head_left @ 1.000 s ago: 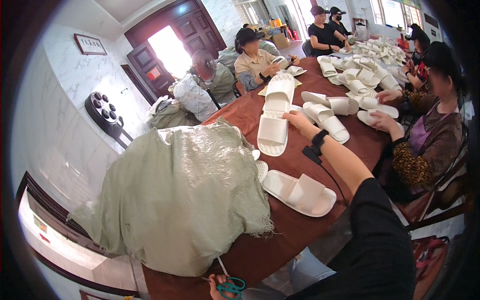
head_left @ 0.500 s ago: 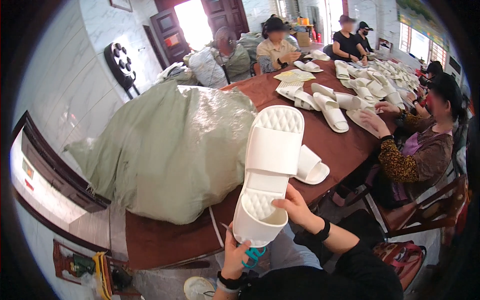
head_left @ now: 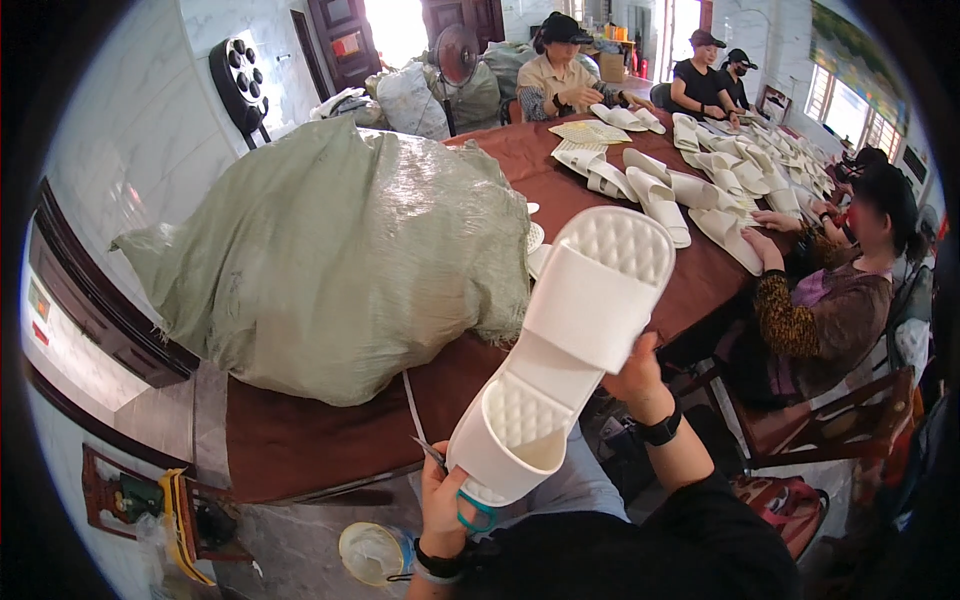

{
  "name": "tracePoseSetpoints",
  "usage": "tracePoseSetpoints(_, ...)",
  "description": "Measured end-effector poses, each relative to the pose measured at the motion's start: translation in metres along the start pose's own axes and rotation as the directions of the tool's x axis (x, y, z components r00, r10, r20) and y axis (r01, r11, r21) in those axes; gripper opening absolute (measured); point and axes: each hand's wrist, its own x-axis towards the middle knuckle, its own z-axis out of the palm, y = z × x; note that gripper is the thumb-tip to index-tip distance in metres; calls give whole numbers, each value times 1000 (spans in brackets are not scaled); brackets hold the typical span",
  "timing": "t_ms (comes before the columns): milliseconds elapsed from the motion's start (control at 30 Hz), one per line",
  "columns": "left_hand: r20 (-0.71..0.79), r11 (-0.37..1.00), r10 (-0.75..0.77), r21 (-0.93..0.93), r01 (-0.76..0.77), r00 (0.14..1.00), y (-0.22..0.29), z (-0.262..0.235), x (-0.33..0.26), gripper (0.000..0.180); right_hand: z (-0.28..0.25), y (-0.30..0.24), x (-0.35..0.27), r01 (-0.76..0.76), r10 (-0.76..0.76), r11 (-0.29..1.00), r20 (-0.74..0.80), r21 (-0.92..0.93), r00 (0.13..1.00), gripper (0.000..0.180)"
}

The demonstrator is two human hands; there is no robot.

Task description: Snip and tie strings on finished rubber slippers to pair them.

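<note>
Two white slippers with quilted insoles are held up in front of me, lying in one line. The lower slipper (head_left: 497,457) has its toe end in my left hand (head_left: 447,508), whose fingers are closed on it. That same hand also keeps hold of small scissors with teal handles (head_left: 478,517), their pointed tip showing beside it. At the side edge of the upper slipper (head_left: 585,310) is my right hand (head_left: 640,382), gripping it with some fingers hidden behind.
A large green woven sack (head_left: 330,270) covers the left of the brown-covered table (head_left: 310,445). Many white slippers (head_left: 735,175) lie toward the back right, where several co-workers sit. A wooden chair (head_left: 830,420) stands at right; a bucket (head_left: 375,553) is on the floor.
The slippers have tilted, their upper end swinging right. My right hand has moved up along the edge. The view has shifted, and the co-worker at right now has both hands near a slipper.
</note>
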Motion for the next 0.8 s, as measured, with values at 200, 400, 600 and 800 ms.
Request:
tracePoseSetpoints(200, -73, 989, -53, 132, 62, 996, 10, -13, 11, 22, -11, -49, 10, 145, -212, 944, -208, -296, 955, 31)
tracePoseSetpoints(400, -126, 973, -173, 129, 189, 977, 23, -18, 17, 24, -73, -83, 2, 356, -437, 885, -278, -300, 855, 19)
tracePoseSetpoints(600, -193, 933, -295, 155, 326, 936, 41, -7, 36, 17, -82, -71, 18, 473, -550, 822, 224, 316, 805, 13)
tracePoseSetpoints(800, -103, 846, -456, 257, 467, 884, 49, -4, 47, 16, -65, -68, 18, 293, -589, 700, 295, 652, 752, 13)
